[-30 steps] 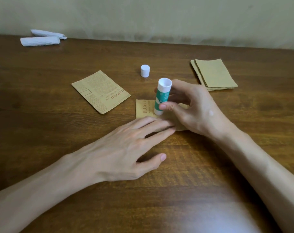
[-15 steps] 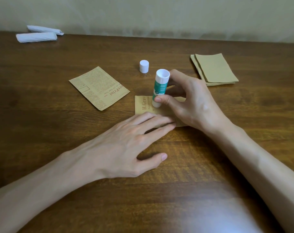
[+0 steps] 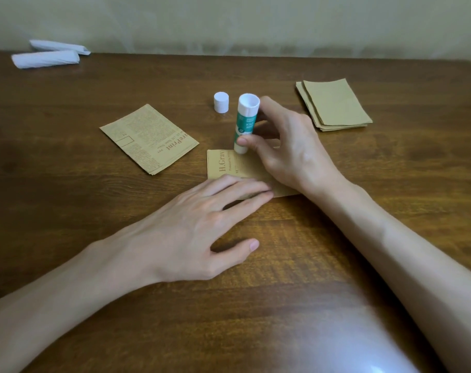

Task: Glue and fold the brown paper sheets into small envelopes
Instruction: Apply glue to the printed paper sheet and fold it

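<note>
The wooden table (image 3: 54,162) is filling the whole view, running back to a pale wall. The left hand (image 3: 191,232) is lying flat on it, fingers straight and close together, the fingertips pressing down on the near edge of the brown sheet (image 3: 223,165) at the middle of the table, the thumb resting on bare wood. The right hand (image 3: 290,152) is coming in over that same sheet, thumb and fingers curling round the glue stick (image 3: 245,122). Far right, a stack of plain brown sheets (image 3: 333,103) is sitting well apart from the hands, its layers slightly fanned. Left of centre, a second printed sheet (image 3: 148,138) is lying at an angle, just beside the one being worked on but not touching it. At the far left corner, two white paper rolls (image 3: 46,59) are lying side by side near the wall. The glue stick, green-labelled with a white body, is standing nearly upright, its lower end meeting the far edge of the middle sheet. Its white cap (image 3: 221,102) is standing on the table just behind and left of it.
</note>
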